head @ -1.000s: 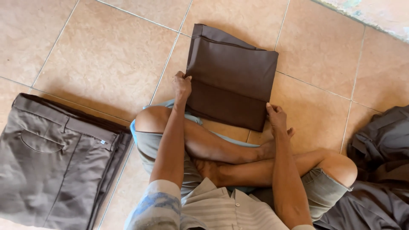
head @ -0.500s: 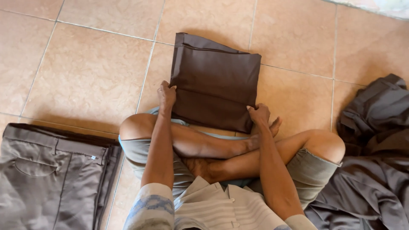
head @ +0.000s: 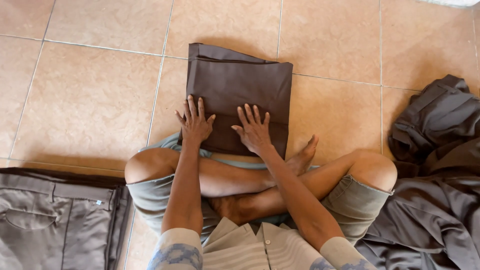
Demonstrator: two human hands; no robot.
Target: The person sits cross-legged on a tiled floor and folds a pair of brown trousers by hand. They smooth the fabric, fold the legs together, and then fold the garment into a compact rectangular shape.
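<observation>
At about eight o'clock in my view lies a stack of grey trousers (head: 55, 220), cut off by the left and bottom edges, so I can't make out its full length; only the waistband end and a back pocket show. Moving right, my left hand (head: 194, 122) rests flat with fingers spread wide on the folded dark brown garment (head: 240, 95), holding nothing, only pressing down on its near left part. That garment sits at twelve o'clock from my crossed legs (head: 260, 180), on the tan tiled floor (head: 90, 95); its near edge is hidden behind my shins and a strip of light blue cloth (head: 235, 161), so I can't tell where it ends. Its visible shape is roughly square, the slightly longer axis running away from me and tilted a little, the far edge pointing toward twelve. My right hand (head: 254, 131) lies just beside the left, also flat and splayed on the garment. At three to four o'clock a crumpled heap of dark grey clothing (head: 435, 190) runs off the right edge, its folds too tangled to separate.
</observation>
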